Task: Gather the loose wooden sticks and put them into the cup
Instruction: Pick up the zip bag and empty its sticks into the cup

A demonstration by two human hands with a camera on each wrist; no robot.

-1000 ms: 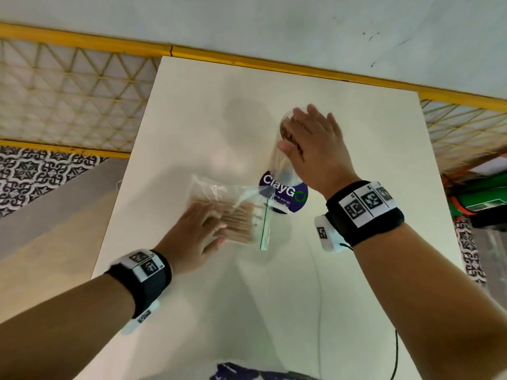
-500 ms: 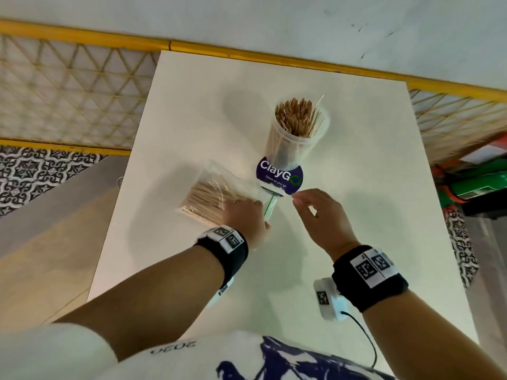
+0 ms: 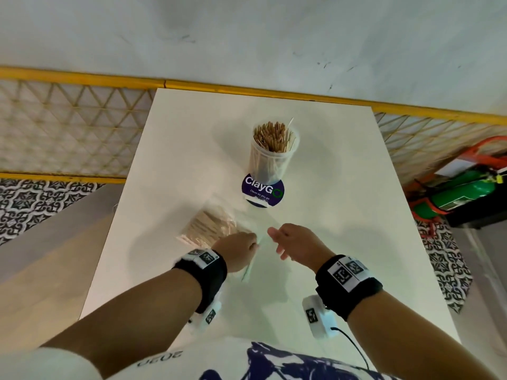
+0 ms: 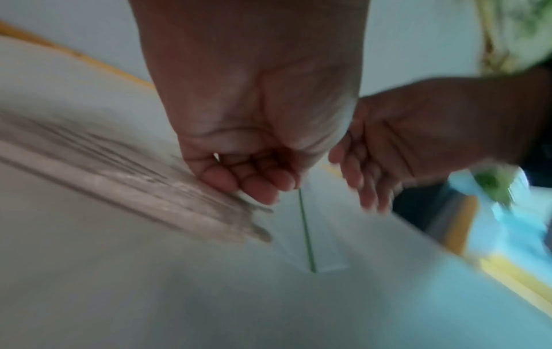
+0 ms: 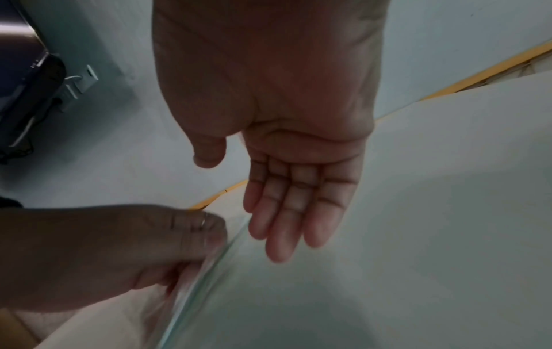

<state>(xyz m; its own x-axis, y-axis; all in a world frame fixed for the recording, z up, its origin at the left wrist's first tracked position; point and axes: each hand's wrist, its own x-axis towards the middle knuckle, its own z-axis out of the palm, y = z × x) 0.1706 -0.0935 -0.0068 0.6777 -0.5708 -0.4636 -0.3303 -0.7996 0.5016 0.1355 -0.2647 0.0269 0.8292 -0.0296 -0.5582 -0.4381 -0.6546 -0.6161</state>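
Note:
A clear plastic cup [image 3: 270, 157] packed with wooden sticks [image 3: 270, 135] stands upright on a purple round sticker [image 3: 262, 191] mid-table. Nearer me, a clear zip bag of wooden sticks [image 3: 210, 227] is lifted off the table, blurred by motion. My left hand [image 3: 238, 249] grips the bag's open end near its green zip strip [image 4: 305, 226], fingers curled on the plastic [image 4: 254, 179]. My right hand [image 3: 290, 242] hovers just right of the bag mouth, fingers straight and empty [image 5: 292, 212].
The white table [image 3: 343, 215] abuts a pale wall with a yellow rail [image 3: 82, 78]. A green cylinder in an orange frame [image 3: 463, 190] lies on the floor at right. A cable [image 3: 354, 346] runs from my right wristband.
My right hand left the cup top a second ago and came down beside the bag mouth. My left hand shifted to the bag's open end and has raised the bag toward me.

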